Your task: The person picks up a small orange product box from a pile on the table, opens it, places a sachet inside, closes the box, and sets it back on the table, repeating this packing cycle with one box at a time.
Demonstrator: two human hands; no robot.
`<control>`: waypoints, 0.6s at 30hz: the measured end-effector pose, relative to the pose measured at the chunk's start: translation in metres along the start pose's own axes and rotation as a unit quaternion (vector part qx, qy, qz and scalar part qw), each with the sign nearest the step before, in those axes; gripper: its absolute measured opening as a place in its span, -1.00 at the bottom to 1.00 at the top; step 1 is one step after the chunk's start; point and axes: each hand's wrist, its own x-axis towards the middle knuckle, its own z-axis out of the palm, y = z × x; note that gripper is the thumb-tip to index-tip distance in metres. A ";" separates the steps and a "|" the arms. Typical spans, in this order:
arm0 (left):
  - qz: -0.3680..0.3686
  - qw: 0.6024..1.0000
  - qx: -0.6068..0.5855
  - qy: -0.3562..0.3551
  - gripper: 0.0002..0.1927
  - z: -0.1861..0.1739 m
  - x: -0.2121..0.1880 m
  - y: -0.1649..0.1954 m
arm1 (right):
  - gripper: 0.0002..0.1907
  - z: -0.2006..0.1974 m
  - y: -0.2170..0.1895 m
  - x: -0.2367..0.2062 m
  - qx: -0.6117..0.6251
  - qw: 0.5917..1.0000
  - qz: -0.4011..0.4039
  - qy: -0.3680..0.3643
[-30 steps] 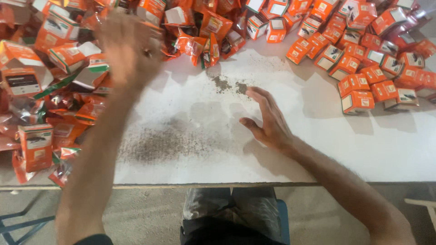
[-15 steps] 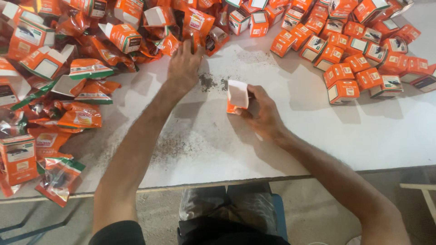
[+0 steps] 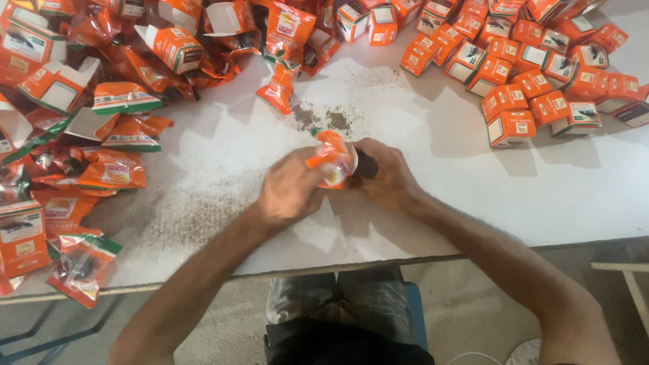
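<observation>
Left hand (image 3: 287,192) grips orange pouch (image 3: 329,157), right hand (image 3: 385,177) holds small box (image 3: 357,164); keep box mouth steady, push straight.

Pouches (image 3: 115,169) lie left on the table (image 3: 574,196), boxes (image 3: 534,94) right

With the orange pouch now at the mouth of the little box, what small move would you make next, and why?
Probably push the orange pouch further into the small box. The left hand grips the pouch, the right hand steadies the box, and most of the pouch appears to be outside its dark opening. Both hands meet above the white table.
</observation>
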 end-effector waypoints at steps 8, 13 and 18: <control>-0.051 0.990 0.070 -0.113 -0.53 0.009 0.003 0.010 | -0.45 -0.002 -0.007 -0.002 -0.044 0.994 -0.102 0.004; -0.026 0.984 0.047 -0.172 -0.51 0.010 0.003 0.004 | -0.51 0.000 -0.010 -0.002 -0.058 0.994 -0.096 0.019; -0.096 0.983 0.065 -0.144 -0.57 0.016 0.008 0.007 | -0.57 0.003 -0.016 -0.004 -0.035 0.994 -0.101 0.028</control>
